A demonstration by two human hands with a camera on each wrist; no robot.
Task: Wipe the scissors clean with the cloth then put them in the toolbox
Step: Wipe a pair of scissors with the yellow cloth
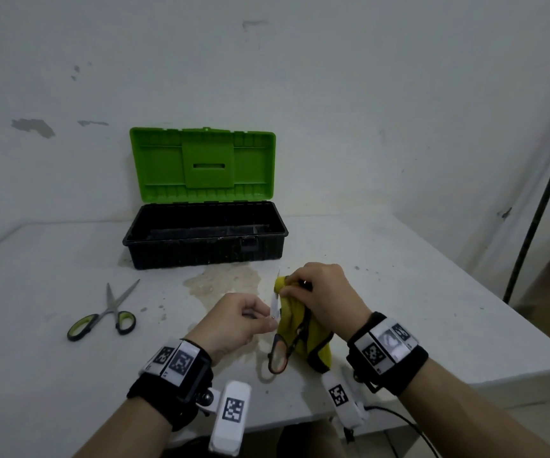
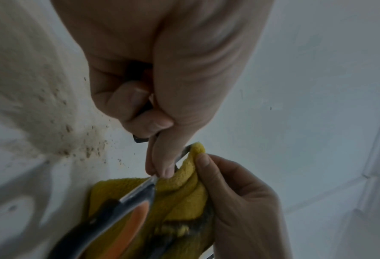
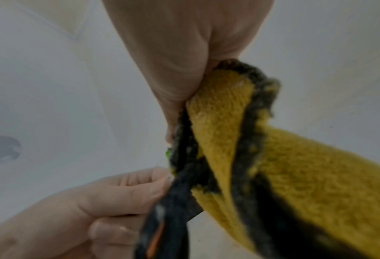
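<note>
Orange-and-black-handled scissors (image 1: 278, 355) hang spread open above the table's front middle. My left hand (image 1: 271, 320) pinches one bare blade (image 1: 275, 300) between thumb and fingers; the left wrist view shows the fingertips (image 2: 162, 168) on that blade beside the scissors (image 2: 135, 199). My right hand (image 1: 291, 285) grips the yellow, dark-edged cloth (image 1: 303, 328) bunched round the other blade, which is hidden. In the right wrist view the cloth (image 3: 273, 166) fills the frame over a black handle (image 3: 169, 219). The toolbox (image 1: 204, 249) stands open behind, green lid (image 1: 200, 160) upright.
A second pair of scissors with green handles (image 1: 108, 312) lies open on the white table (image 1: 432, 309) at the left. A brownish stain (image 1: 224, 282) spreads in front of the toolbox. A dark pole (image 1: 538, 209) leans at the right wall.
</note>
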